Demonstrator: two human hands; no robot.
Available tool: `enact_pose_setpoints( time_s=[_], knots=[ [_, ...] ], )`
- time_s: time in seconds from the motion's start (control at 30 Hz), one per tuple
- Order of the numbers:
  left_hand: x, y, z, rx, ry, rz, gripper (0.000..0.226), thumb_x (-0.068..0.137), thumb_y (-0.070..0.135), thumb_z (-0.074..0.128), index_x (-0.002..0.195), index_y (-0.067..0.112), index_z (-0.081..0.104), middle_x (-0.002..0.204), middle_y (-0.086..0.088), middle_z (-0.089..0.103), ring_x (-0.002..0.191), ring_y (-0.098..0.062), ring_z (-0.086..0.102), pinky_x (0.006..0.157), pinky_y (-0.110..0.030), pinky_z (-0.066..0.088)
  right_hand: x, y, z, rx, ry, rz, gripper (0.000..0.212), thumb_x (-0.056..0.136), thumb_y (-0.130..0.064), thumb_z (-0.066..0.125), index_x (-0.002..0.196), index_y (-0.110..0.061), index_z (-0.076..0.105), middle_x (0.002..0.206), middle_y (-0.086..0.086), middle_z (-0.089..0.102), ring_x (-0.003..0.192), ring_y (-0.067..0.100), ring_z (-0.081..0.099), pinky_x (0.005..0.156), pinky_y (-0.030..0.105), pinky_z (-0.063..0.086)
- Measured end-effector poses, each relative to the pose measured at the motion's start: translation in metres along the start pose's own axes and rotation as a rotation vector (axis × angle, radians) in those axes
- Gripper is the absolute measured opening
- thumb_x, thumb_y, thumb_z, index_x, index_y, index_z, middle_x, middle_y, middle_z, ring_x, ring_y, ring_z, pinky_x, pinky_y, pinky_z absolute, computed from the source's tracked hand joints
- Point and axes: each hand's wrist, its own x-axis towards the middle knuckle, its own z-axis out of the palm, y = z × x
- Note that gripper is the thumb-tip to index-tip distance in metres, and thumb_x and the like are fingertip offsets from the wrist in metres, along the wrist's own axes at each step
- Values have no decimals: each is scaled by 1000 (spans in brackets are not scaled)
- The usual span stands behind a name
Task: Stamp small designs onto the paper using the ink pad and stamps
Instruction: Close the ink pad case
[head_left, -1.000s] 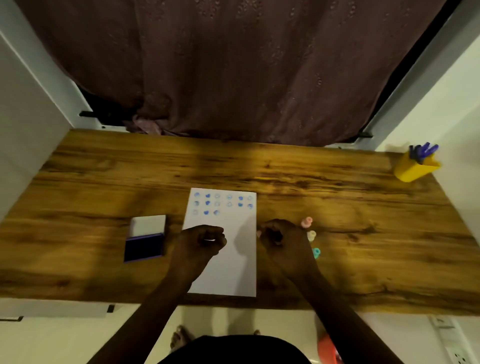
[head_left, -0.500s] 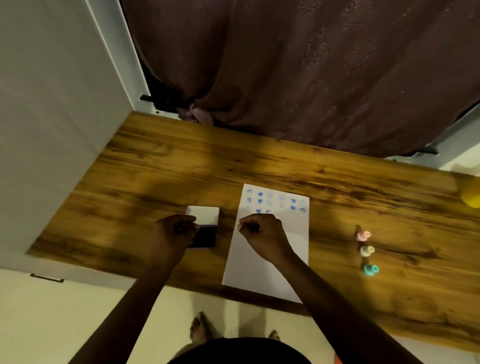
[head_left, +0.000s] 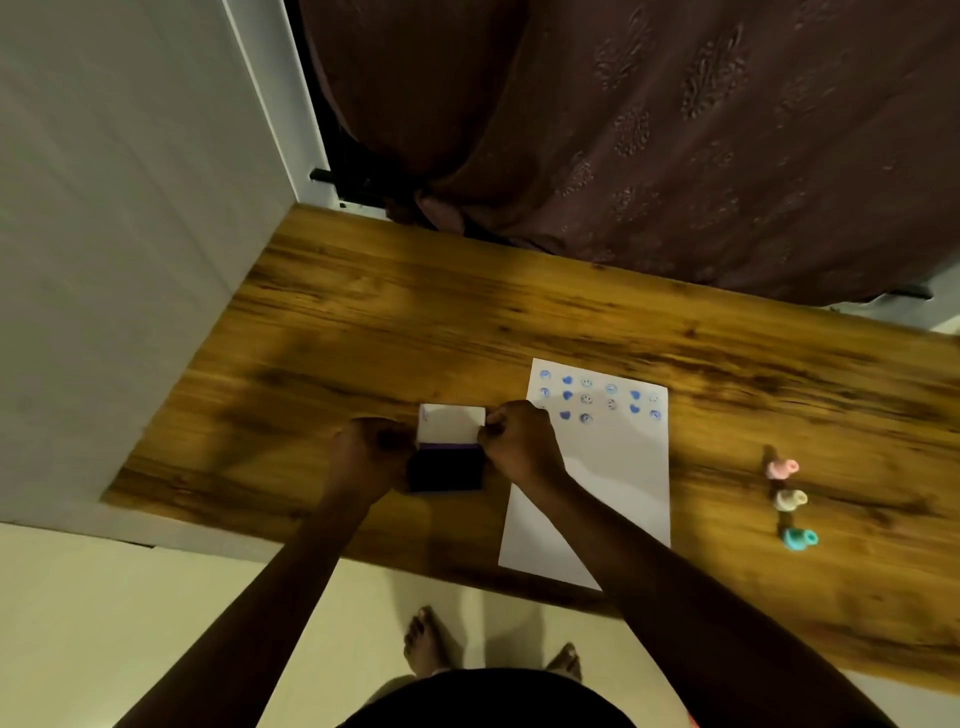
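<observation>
1. Closing in on the ink pad (head_left: 448, 467), both hands now flank it, where a second ago they hovered over the paper (head_left: 597, 467) and near the stamps to its right.
2. Half a second ago the left hand (head_left: 370, 457) had already reached the pad while the right hand (head_left: 519, 444) was still over the sheet; the right has since crossed to the pad's right edge, beside the raised white lid (head_left: 451, 422).
3. The left hand is curled into a loose fist against the pad's left side. I cannot tell whether it grips the case or holds a stamp inside the fist.
4. The right hand's fingers are pinched together at the lid's right corner. Whether they pinch the lid or a small stamp is hidden.
5. The pad sits open on the wooden table (head_left: 363, 312), just left of the paper, dark ink face nearer the person and lid tilted up on the far side.
6. The paper carries three partial rows of blue prints at its far end; its near part is blank.
7. Three stamps, the pink stamp (head_left: 782, 468), cream stamp (head_left: 790, 499) and teal stamp (head_left: 799, 539), rest in a line well right of the paper, untouched.
8. My reading: the move means either re-inking for another print or steadying or shutting the pad; plenty of blank sheet remains.
</observation>
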Motion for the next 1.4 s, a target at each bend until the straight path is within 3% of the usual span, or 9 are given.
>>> enact_pose_setpoints(
  time_s=[0.1,0.27,0.43,0.57,0.77,0.93,1.03,1.3,1.4],
  knots=[
    [4,-2,4,66,2,37,21,81,11,81,101,14,80,97,-7,81,72,-8,66,58,-11,46,-1,-1,5,4,17,-5,13,88,-18,74,100,-13,74,108,7,76,100,24,72,87,32,59],
    [4,-2,1,3,-48,36,29,81,7,80,108,17,79,106,-11,81,93,-25,78,80,-43,65,1,0,8,28,44,8,11,87,-14,75,97,-13,74,107,7,76,100,24,72,81,25,52],
    [4,-1,1,55,-40,87,33,82,7,77,112,21,79,108,-6,81,95,-21,78,66,-11,53,-1,4,14,86,61,16,16,89,-16,72,105,-17,70,112,5,75,104,23,71,88,30,56],
    [1,2,0,54,-64,96,34,84,4,72,115,20,78,108,-6,81,94,-23,78,75,-31,62,-4,7,17,102,50,-17,21,91,-16,69,112,-18,70,117,5,74,108,23,70,87,25,53],
    [-2,4,0,64,-54,84,33,82,4,70,109,20,80,106,-4,81,91,-21,77,77,-40,65,-8,9,13,92,76,-56,10,92,-16,69,102,-17,68,108,4,74,102,21,71,80,19,50],
    [-6,5,0,100,1,89,21,83,7,69,85,26,78,80,3,76,72,-15,73,56,-20,52,-15,12,7,115,109,-97,11,92,-24,72,101,-19,69,104,1,76,96,17,72,83,21,53],
    [-10,2,1,107,9,68,13,86,11,70,89,21,78,78,5,72,72,-14,72,54,-11,42,-23,15,5,143,88,-113,13,91,-22,73,103,-18,72,102,-1,78,94,15,73,85,24,57],
    [-33,1,-1,94,19,101,18,89,8,70,106,11,76,102,-8,77,90,-25,73,80,-38,59,-36,24,4,88,-7,-131,28,83,-6,76,109,-17,74,111,1,77,104,17,72,85,20,56],
    [-42,2,-1,27,34,65,17,89,9,73,93,25,69,93,4,71,88,-21,70,76,-30,55,-39,24,6,47,-26,-138,31,83,-6,77,111,-18,73,114,1,76,107,19,71,87,21,56]
  ],
)
